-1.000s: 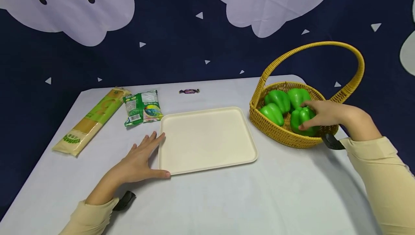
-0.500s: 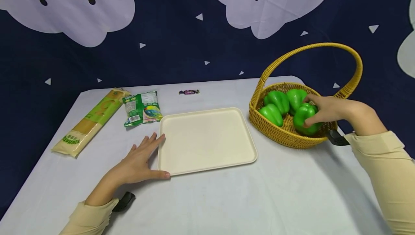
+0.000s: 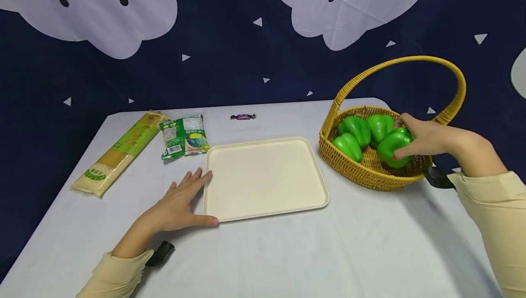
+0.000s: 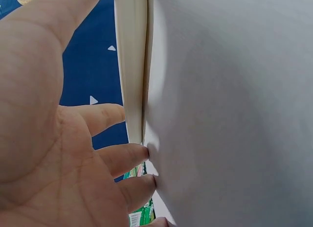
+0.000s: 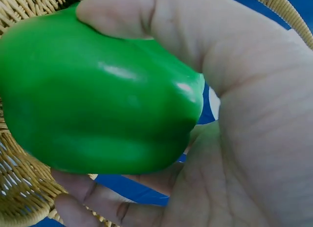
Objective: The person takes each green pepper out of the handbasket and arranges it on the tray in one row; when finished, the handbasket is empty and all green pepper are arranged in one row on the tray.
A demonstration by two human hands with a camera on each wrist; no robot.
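Your right hand (image 3: 429, 137) pinches a green bell pepper (image 3: 391, 149) between thumb and fingers, within the right end of the wicker basket (image 3: 370, 178); whether the pepper is off the basket's floor cannot be confirmed. In the right wrist view its long axis points towards your palm. Your left hand (image 3: 176, 205) lies spread at the left edge of the cream rectangular tray (image 3: 267, 177), which sits between that hand and the basket, well to the pepper's left.
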